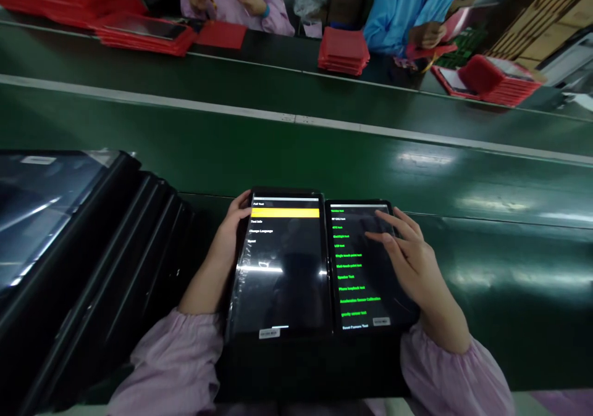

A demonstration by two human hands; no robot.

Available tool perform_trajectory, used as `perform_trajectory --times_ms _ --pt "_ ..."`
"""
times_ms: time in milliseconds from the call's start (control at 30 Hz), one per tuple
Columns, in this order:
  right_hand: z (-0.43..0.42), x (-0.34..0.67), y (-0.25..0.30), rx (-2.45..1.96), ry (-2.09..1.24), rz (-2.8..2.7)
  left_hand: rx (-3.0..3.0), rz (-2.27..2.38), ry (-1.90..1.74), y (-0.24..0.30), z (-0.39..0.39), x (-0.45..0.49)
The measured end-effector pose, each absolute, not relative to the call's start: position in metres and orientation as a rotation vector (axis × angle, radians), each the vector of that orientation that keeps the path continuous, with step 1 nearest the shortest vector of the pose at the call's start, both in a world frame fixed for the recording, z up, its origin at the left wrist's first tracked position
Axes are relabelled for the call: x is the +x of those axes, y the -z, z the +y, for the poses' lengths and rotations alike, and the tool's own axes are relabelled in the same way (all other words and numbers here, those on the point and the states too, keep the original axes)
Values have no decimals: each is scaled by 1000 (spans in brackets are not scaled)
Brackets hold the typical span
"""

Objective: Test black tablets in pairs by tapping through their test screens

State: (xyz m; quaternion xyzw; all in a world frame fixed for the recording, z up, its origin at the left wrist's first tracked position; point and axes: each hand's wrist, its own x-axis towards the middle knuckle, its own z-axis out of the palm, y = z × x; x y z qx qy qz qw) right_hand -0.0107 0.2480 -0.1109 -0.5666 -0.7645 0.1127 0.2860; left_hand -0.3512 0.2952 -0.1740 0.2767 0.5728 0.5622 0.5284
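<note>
Two black tablets lie side by side in front of me. The left tablet (282,262) shows a white menu with one yellow bar. My left hand (230,234) grips its upper left edge, fingers curled around the rim. The right tablet (365,268) shows a list of green text lines. My right hand (410,252) hovers over that screen with fingers spread, the fingertips at or just above the upper part of the list.
A stack of black tablets (69,255) leans at my left. A green conveyor belt (324,157) runs across beyond the tablets. On the far side are piles of red cases (343,50) and two other people, one in pink sleeves (259,2) and one in blue (407,2).
</note>
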Motion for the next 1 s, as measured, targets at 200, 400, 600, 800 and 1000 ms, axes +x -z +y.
perform_trajectory --times_ms 200,400,600,800,1000 --pt "247 -16 117 -1475 -323 -2105 653 1349 -1365 171 289 -348" --pt "248 -13 120 -1495 -232 -2059 671 1266 -1363 171 287 -355" --pt "254 36 132 -1910 -360 -1498 747 1260 -1322 176 286 -359" --pt "244 42 154 -1966 -658 -1282 699 1162 -1324 176 286 -360" --pt "223 20 139 -1860 -1035 -985 583 1178 -1426 164 283 -346"
